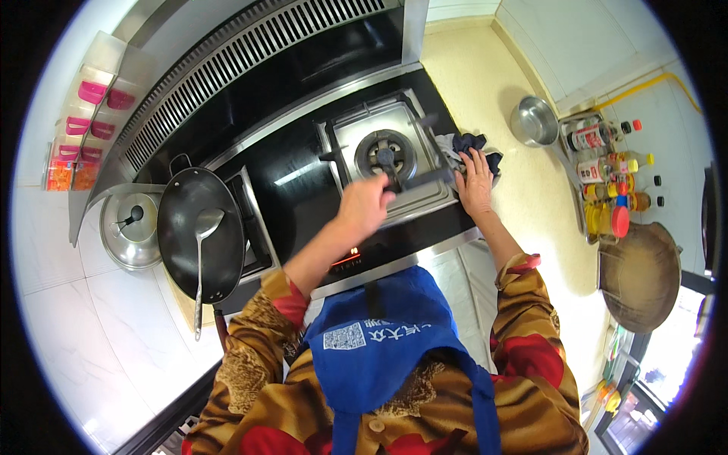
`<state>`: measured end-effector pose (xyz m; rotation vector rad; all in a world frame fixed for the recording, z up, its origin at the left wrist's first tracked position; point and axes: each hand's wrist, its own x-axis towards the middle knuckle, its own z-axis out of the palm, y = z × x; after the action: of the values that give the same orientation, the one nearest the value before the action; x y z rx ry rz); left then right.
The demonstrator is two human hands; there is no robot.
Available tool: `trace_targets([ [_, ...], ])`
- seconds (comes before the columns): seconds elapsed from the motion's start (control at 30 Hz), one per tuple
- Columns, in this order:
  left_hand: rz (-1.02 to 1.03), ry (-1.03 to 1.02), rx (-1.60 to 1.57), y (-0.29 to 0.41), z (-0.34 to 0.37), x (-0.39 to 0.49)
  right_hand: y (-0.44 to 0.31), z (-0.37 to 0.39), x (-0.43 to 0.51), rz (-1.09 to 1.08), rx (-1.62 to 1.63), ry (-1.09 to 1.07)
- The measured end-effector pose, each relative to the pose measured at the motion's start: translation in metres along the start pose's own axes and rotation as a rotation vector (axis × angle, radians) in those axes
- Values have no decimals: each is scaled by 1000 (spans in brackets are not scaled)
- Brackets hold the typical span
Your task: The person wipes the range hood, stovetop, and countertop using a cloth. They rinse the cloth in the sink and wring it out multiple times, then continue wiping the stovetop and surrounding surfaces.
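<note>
My left hand (367, 207) is closed on a blurred black pan support (424, 180), which is tilted over the near part of the right gas burner (385, 154). The burner sits in a stainless steel recess of the black glass hob (290, 173). To the right, my right hand (476, 177) rests with spread fingers on a crumpled dark and grey cloth (469, 144) at the hob's right edge; whether the fingers grip it is unclear.
A black wok (185, 239) with a metal spatula (209, 223) stands over the left burner. Beside it is a steel lid (128, 250). On the cream counter (472, 62) at right are a steel pot (534, 121), a rack of sauce bottles and a round wooden board (642, 278).
</note>
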<state>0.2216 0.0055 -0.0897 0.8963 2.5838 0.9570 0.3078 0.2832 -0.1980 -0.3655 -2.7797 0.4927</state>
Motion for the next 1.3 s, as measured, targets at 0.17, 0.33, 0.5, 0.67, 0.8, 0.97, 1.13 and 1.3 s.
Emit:
trace_targets([
  [0.17, 68, -59, -166, 2, -85, 64, -52, 4, -27, 98, -107, 142],
  [0.33, 65, 16, -82, -2, -123, 109, -132, 33, -52, -28, -261, -52],
  [0.5, 66, 28, -20, -9, -144, 144, -193, 51, -57, 199, -237, -232],
  [0.67, 67, 9, -63, -15, -154, 158, -245, 59, -74, -17, -121, -193],
  [0.8, 71, 30, -87, -14, -152, 155, -260, 79, -50, -163, -335, -151],
  [0.97, 91, 53, -76, -12, -150, 152, -292, 117, 2, -46, -417, -342],
  [1.13, 79, 33, -78, -12, -153, 154, -310, 140, 37, 85, -297, -241],
  [1.3, 71, -19, -56, -10, -158, 154, -303, 141, 54, -27, -241, -111],
])
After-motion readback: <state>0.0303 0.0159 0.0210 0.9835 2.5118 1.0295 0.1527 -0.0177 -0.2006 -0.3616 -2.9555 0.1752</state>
